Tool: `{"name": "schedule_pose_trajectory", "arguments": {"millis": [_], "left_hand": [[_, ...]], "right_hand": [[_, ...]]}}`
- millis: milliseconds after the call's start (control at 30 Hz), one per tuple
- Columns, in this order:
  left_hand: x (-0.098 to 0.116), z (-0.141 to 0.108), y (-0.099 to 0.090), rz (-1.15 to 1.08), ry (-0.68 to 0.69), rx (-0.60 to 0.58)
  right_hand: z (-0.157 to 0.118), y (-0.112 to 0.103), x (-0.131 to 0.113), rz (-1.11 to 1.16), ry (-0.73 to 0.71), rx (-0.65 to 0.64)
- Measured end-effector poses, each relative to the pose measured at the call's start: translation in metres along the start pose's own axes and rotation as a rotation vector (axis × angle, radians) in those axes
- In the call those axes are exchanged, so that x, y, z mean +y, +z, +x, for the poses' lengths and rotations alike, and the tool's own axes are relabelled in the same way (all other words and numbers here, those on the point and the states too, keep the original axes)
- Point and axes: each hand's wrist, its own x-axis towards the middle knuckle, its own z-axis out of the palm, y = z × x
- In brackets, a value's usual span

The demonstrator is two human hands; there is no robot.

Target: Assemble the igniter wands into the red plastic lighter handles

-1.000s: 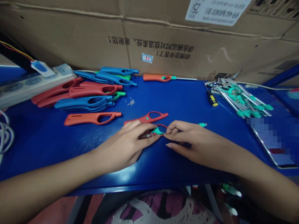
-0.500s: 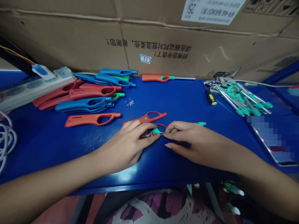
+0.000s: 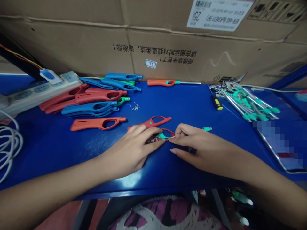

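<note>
Fingers and thumb of my left hand (image 3: 134, 143) are closed around a red lighter casing half (image 3: 173, 131) with a green trigger (image 3: 162, 136) in it. My right hand (image 3: 199, 140) pinches at the casing's front end, thumb and forefinger together; what exactly sits between those fingertips is too small to make out. Something dark under the right palm is mostly hidden. Just behind my left hand lies another red casing half (image 3: 158, 121) with a small green piece in it. A green tip piece (image 3: 207, 129) rests beyond the right hand.
Red, blue and orange casings (image 3: 98, 123) lie at left beside a power strip (image 3: 35, 92). Small screws (image 3: 135, 106) are scattered mid-table. An assembled orange lighter (image 3: 160, 83) lies by the cardboard box (image 3: 91, 48). At right are a screwdriver (image 3: 217, 103), metal lighter tubes (image 3: 249, 100) and a phone (image 3: 280, 150).
The view has shifted slightly. My right fingertips have drawn a little to the right, so more of the red casing's trigger loop shows. My left hand keeps its hold.
</note>
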Motion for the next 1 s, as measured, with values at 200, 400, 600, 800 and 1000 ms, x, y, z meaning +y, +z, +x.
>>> {"name": "schedule_pose_trajectory", "arguments": {"millis": [200,400,600,800,1000], "left_hand": [[0.000,-0.001,0.000,0.006,-0.003,0.001],[0.000,-0.002,0.001,0.020,-0.005,-0.008],[0.001,-0.002,0.000,0.022,-0.011,-0.015],[0.000,-0.002,0.000,0.031,-0.001,-0.012],[-0.001,-0.001,0.002,0.036,0.012,0.005]], "right_hand": [[0.001,-0.002,0.000,-0.041,0.002,0.001],[0.002,-0.002,-0.001,-0.017,-0.009,0.032],[0.004,-0.002,-0.002,-0.002,0.020,0.009],[0.003,-0.001,-0.003,-0.016,0.010,0.021],[0.013,0.001,0.006,0.071,-0.112,0.300]]}}
